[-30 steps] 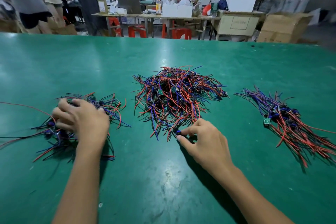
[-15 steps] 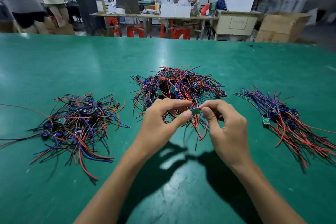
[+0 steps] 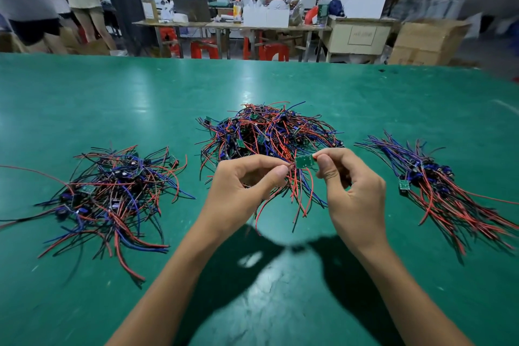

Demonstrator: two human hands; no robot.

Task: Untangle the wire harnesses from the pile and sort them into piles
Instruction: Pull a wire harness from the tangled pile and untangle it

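A tangled pile of red, blue and black wire harnesses (image 3: 266,132) lies in the middle of the green table (image 3: 112,98). In front of it, both hands hold one harness (image 3: 303,161) up above the table. My right hand (image 3: 351,191) pinches its small green circuit board. My left hand (image 3: 241,185) pinches the wires right beside the board, and the loose red and blue wires hang down between the hands. A loose pile (image 3: 112,191) lies at the left. A neater pile with aligned wires (image 3: 432,185) lies at the right.
The table's far edge runs across the view, with work tables, red stools (image 3: 266,50), cardboard boxes (image 3: 427,39) and several people behind it. Bare green surface with the arms' shadows lies near me.
One second ago my left hand rested on the left pile and my right hand picked at the middle pile's edge. Both hands now hold one harness lifted between them.
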